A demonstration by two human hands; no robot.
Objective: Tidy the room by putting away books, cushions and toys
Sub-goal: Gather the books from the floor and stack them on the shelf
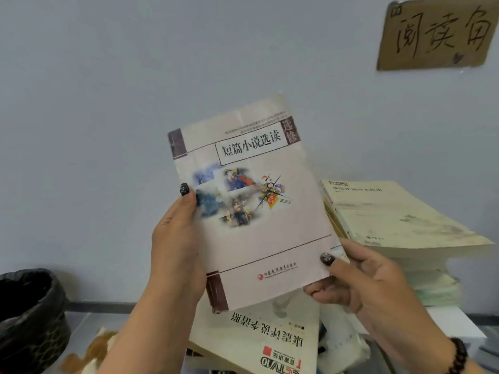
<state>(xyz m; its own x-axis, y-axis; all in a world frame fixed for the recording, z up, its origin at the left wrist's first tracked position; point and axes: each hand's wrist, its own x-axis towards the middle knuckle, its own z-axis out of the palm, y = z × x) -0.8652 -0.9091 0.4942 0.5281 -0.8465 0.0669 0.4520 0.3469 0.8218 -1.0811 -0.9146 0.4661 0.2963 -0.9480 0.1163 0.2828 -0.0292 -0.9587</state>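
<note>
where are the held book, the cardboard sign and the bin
held book [259, 228]: head view, middle of the front cover
cardboard sign [437, 36]: head view, centre of the sign on the wall
bin [29, 319]: head view, dark side wall at lower left

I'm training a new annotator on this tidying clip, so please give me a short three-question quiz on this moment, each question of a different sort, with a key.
1. True or false: the pink-covered book is held by both the left hand and the right hand.
2. Multiple choice: the stack of cream books is A) right of the held book, B) inside the black-lined bin, C) on top of the cardboard sign.
3. Fill in: the book lying below the held one, with a red square on its cover, has its print facing ____ to the camera.

Key: 1 true; 2 A; 3 upside down.
</note>
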